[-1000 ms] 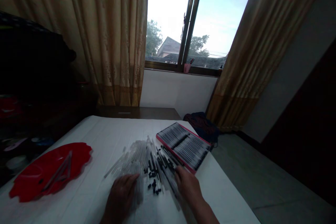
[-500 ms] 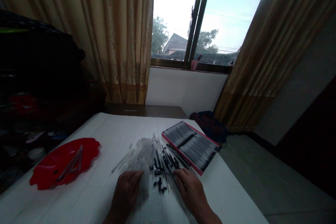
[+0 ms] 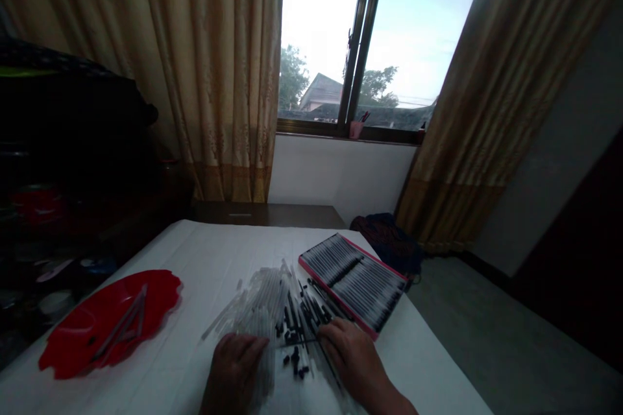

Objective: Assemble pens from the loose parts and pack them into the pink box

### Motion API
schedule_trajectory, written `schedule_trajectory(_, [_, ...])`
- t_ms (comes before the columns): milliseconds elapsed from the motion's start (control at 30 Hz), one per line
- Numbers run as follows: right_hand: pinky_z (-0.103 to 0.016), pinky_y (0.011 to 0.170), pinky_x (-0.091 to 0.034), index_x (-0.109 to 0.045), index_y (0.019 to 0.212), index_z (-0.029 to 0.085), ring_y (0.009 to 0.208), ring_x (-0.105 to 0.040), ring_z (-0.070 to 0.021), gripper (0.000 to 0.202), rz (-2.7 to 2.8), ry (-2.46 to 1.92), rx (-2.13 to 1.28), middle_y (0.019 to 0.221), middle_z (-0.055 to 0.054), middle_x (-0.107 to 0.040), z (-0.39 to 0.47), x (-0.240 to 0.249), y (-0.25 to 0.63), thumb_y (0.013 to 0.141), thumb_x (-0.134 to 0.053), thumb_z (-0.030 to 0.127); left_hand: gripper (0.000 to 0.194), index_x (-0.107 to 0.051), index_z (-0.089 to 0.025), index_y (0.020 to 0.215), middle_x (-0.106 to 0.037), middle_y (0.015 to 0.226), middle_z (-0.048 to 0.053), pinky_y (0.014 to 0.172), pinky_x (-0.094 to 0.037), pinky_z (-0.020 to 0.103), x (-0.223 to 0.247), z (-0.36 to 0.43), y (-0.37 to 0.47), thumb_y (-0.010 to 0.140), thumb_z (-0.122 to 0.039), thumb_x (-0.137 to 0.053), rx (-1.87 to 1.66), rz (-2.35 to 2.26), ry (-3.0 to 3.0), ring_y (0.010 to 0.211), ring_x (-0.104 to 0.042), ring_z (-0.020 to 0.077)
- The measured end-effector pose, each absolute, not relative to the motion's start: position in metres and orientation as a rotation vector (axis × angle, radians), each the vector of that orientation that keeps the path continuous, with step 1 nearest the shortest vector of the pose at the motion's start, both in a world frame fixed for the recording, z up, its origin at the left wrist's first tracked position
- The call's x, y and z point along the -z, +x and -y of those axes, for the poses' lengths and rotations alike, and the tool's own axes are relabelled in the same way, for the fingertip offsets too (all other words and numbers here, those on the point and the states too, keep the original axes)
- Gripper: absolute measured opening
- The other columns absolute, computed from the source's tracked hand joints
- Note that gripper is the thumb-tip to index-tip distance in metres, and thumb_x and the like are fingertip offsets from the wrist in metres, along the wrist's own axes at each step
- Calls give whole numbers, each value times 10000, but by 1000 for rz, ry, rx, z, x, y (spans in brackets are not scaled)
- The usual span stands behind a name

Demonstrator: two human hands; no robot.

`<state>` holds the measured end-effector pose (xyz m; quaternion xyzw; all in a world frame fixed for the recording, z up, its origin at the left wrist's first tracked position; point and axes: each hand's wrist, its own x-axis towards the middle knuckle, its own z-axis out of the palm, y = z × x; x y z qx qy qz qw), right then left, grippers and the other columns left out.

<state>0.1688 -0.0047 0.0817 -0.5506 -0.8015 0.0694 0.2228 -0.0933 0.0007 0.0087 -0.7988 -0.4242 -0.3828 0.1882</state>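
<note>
My left hand (image 3: 237,363) is closed at the near end of a pile of clear pen barrels (image 3: 263,321). What its fingertips pinch is too dim to make out. My right hand (image 3: 351,356) pinches a thin dark pen refill (image 3: 307,341), which points left toward my left hand. Between the hands lie several small black pen caps (image 3: 296,360). Beyond them, more black pen parts (image 3: 311,305) are heaped against the clear barrels. Just past my right hand is a red-edged tray (image 3: 335,292) with rows of clear pens with black ends.
A red scalloped dish (image 3: 160,285) with a few clear barrels in it stands at the left of the white-covered table (image 3: 204,253). Dark clutter borders the table's left side. Behind are a low cabinet (image 3: 311,213), curtains (image 3: 219,78) and a window with a pink cup (image 3: 355,130).
The view has tilted up slightly, so everything sits lower. Both hands stay nearly in place, and the thin refill now shows more clearly, stretching left from my right fingertips.
</note>
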Motion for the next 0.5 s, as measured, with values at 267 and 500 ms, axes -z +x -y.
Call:
schedule_trajectory(267, [-216,728,-481,-654,1021,238,811,-654,-165,263,2095,-1280,-452,887,-19,-692,-9,-56,127,790,-569,147,329,-610,-240,1024,-749,784,5,746,-514,324,-3,-11,-98,951,-210,-291,1014,915,-2250,732,-698,159])
schedule_trajectory(500, [-343,894,-507,-437,1345,249,1053,-628,-241,524,1831,-1188,-462,1180,-93,-650,-10,-9,86,839,-558,301,318,-607,-220,1001,-748,784,43,661,-573,267,3,-6,-96,965,-262,-293,1114,1055,-2191,698,-713,160])
